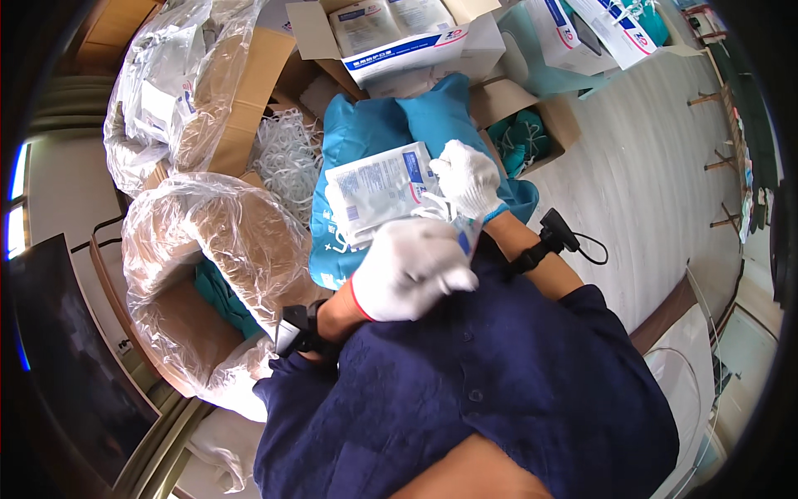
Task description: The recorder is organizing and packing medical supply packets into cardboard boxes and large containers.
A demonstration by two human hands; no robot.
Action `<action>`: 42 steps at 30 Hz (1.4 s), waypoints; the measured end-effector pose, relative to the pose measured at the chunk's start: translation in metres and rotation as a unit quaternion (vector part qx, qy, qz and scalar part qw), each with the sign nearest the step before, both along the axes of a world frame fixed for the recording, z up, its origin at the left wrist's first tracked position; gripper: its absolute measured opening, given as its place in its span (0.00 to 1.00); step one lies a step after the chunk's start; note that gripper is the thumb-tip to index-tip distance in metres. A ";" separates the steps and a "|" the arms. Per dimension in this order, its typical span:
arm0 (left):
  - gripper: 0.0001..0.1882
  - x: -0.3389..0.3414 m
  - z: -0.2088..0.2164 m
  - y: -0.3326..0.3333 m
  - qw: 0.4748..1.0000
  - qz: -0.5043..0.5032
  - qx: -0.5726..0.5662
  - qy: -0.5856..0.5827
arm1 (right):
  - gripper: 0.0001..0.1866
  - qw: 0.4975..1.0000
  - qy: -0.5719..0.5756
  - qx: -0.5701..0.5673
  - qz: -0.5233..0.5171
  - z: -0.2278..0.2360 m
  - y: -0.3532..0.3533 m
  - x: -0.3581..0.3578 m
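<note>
Both my hands wear white knitted gloves and are close together over my lap. My left hand (411,270) is closed, with the edge of a clear plastic packet (472,238) showing at its right side. My right hand (467,176) is curled into a fist just beyond it. White loops (434,208) of cord show between the hands; whether the right fingers grip anything is hidden. A small stack of flat white packets (378,187) with blue and pink print lies on a teal fabric bag (357,125) in front of me.
At left, two cardboard boxes have clear plastic liners (224,212); the nearer holds teal fabric (229,295). White cords (287,154) are heaped beside the bag. Beyond stands a carton (407,54) of packets. A brown box (540,125) with teal items sits right, next to pale flooring (640,166).
</note>
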State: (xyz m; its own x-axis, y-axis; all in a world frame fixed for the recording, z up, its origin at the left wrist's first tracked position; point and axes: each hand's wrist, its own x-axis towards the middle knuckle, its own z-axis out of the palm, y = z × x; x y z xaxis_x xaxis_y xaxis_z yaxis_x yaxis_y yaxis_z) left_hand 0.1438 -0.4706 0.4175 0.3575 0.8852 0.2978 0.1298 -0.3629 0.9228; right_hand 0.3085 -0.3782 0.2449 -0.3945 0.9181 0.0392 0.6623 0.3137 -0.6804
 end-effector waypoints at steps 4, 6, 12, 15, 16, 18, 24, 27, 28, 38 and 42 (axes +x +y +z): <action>0.10 -0.027 -0.029 0.030 0.970 0.143 -0.150 0.128 | 0.11 0.999 -0.015 0.049 0.009 0.008 -0.006 0.005; 0.09 -0.034 -0.067 0.056 0.924 0.225 -0.145 0.271 | 0.09 0.999 0.017 0.036 0.031 0.021 -0.008 0.004; 0.15 -0.032 -0.140 0.078 0.857 0.213 -0.200 0.425 | 0.12 0.998 0.044 -0.019 0.041 0.032 -0.013 0.006; 0.16 -0.029 -0.137 0.079 0.851 0.181 -0.212 0.445 | 0.19 0.996 0.066 -0.057 -0.017 0.035 -0.007 0.008; 0.15 -0.029 -0.133 0.077 0.852 0.173 -0.217 0.444 | 0.23 0.992 0.065 -0.095 -0.043 0.037 -0.003 0.007; 0.15 -0.028 -0.130 0.074 0.852 0.165 -0.222 0.445 | 0.26 0.992 0.032 -0.114 -0.034 0.036 0.005 0.007; 0.16 -0.030 -0.130 0.078 0.830 0.135 -0.256 0.478 | 0.28 0.990 -0.010 -0.139 0.007 0.027 0.014 0.005; 0.20 -0.040 -0.135 0.077 0.839 0.102 -0.256 0.469 | 0.28 0.990 -0.009 -0.139 0.024 0.029 0.013 0.007; 0.21 -0.043 -0.139 0.077 0.839 0.084 -0.263 0.468 | 0.28 0.988 -0.007 -0.149 0.033 0.030 0.013 0.008; 0.20 -0.046 -0.123 0.072 0.845 0.033 -0.282 0.453 | 0.24 0.979 -0.001 -0.197 0.056 0.033 0.011 0.005; 0.19 -0.046 -0.106 0.062 0.869 0.075 -0.269 0.408 | 0.19 0.972 0.063 -0.217 0.066 0.046 0.011 -0.002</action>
State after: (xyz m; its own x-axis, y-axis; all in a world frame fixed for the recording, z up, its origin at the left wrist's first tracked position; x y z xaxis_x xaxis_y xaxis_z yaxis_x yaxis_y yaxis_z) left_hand 0.0976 -0.4082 0.3112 0.1231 0.8726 -0.4727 0.8290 0.1714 0.5323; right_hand 0.3062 -0.3671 0.2913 -0.5266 0.8010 -0.2848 0.5384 0.0551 -0.8409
